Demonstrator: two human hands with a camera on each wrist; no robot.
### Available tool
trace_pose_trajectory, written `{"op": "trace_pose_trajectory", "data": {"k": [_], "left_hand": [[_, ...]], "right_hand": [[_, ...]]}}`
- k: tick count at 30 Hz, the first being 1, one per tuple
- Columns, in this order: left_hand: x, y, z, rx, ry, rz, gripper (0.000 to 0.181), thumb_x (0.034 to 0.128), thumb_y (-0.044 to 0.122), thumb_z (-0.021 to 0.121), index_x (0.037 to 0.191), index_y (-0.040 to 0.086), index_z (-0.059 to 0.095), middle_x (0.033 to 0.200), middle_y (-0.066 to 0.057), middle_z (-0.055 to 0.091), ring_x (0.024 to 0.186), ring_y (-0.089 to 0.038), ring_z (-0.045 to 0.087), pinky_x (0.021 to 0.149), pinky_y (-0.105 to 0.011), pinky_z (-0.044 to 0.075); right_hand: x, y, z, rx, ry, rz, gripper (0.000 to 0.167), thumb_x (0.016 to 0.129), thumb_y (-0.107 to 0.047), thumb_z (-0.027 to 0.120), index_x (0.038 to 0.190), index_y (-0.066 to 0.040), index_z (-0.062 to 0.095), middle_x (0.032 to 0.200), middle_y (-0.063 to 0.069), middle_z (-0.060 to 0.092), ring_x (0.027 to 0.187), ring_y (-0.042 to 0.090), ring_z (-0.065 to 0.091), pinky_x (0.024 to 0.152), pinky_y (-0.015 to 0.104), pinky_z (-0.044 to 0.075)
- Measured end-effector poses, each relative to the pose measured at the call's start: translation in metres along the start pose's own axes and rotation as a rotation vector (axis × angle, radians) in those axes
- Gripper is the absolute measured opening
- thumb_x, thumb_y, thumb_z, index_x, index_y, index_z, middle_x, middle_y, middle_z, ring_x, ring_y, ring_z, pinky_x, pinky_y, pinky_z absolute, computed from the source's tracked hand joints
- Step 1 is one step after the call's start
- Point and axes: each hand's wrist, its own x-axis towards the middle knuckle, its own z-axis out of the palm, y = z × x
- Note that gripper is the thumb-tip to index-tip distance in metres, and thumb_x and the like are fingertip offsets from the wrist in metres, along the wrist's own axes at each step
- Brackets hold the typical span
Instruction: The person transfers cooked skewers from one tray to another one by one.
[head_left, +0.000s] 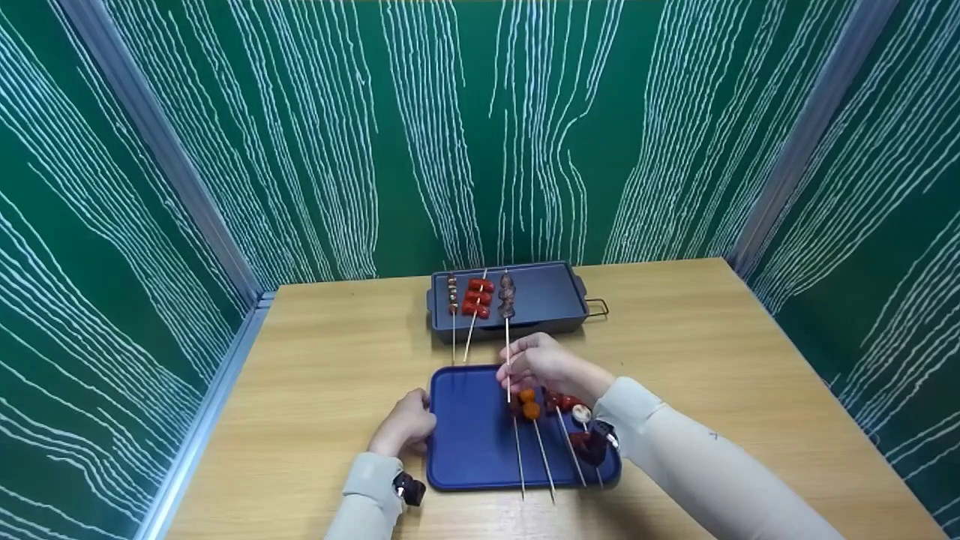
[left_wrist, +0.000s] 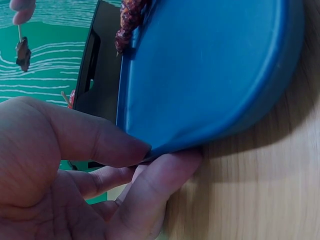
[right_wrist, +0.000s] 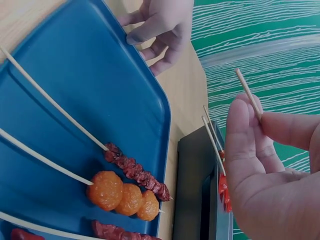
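Note:
My right hand [head_left: 551,364] pinches the wooden stick of a dark meat skewer [head_left: 507,296] between thumb and fingers. In the head view the meat overlaps the grill pan [head_left: 546,294]; the left wrist view shows this meat [left_wrist: 22,54] raised clear of the pan's surface. My left hand [head_left: 409,420] holds the left rim of a blue tray [head_left: 469,450], thumb [left_wrist: 120,147] on top and fingers below. On the tray's right half lie several skewers, among them orange balls [right_wrist: 106,191] and a dark red meat skewer [right_wrist: 137,170]. My right forearm partly covers the tray's right side.
Across the pan's left part lie a red sausage skewer [head_left: 478,298] and a thin skewer of small pieces [head_left: 452,294], sticks jutting toward me. A wire handle [head_left: 598,307] sticks out at the pan's right. Green patterned walls [head_left: 525,150] border the wooden table [head_left: 322,360].

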Motion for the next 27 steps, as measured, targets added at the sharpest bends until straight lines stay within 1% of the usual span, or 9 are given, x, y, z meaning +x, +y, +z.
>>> {"op": "trace_pose_trajectory", "data": {"k": [5, 9, 15, 22, 27], "left_hand": [[0.000, 0.000, 0.000, 0.006, -0.002, 0.023, 0.021, 0.0905, -0.003, 0.047, 0.109, -0.004, 0.057, 0.100, -0.019, 0.060, 0.071, -0.030, 0.071, 0.051, -0.041, 0.064], [0.001, 0.000, -0.001, 0.010, 0.005, 0.022, 0.021, 0.0897, -0.004, 0.047, 0.109, -0.003, 0.057, 0.100, -0.019, 0.060, 0.069, -0.030, 0.070, 0.050, -0.040, 0.064], [0.003, -0.001, 0.000, 0.018, 0.009, 0.016, 0.019, 0.0893, -0.005, 0.046, 0.105, -0.002, 0.057, 0.096, -0.017, 0.060, 0.066, -0.028, 0.069, 0.049, -0.039, 0.063], [0.003, -0.002, 0.002, 0.025, 0.005, 0.007, 0.021, 0.0875, -0.006, 0.045, 0.105, -0.001, 0.056, 0.096, -0.016, 0.059, 0.073, -0.029, 0.069, 0.050, -0.038, 0.063], [0.003, -0.003, 0.002, 0.017, 0.010, 0.010, 0.019, 0.0897, -0.004, 0.047, 0.106, -0.001, 0.056, 0.098, -0.016, 0.059, 0.077, -0.030, 0.069, 0.052, -0.039, 0.064]], "right_hand": [[-0.002, 0.003, 0.003, -0.007, -0.010, -0.001, 0.018, 0.095, 0.011, 0.055, 0.108, -0.001, 0.057, 0.083, 0.009, 0.074, 0.069, 0.016, 0.072, 0.064, 0.026, 0.064], [-0.004, 0.006, 0.005, -0.020, -0.027, 0.004, 0.019, 0.095, 0.011, 0.055, 0.110, 0.000, 0.057, 0.084, 0.010, 0.074, 0.070, 0.016, 0.072, 0.065, 0.026, 0.065], [-0.005, 0.014, 0.008, -0.019, -0.062, 0.006, 0.020, 0.094, 0.013, 0.055, 0.110, 0.001, 0.055, 0.084, 0.011, 0.073, 0.069, 0.016, 0.071, 0.065, 0.026, 0.065], [-0.008, 0.022, 0.012, -0.060, -0.079, 0.015, 0.020, 0.094, 0.012, 0.055, 0.112, 0.004, 0.056, 0.086, 0.013, 0.074, 0.069, 0.016, 0.072, 0.066, 0.026, 0.066], [-0.013, 0.028, 0.014, -0.087, -0.082, 0.021, 0.021, 0.094, 0.010, 0.057, 0.114, 0.003, 0.057, 0.089, 0.014, 0.075, 0.070, 0.016, 0.072, 0.067, 0.027, 0.066]]}}
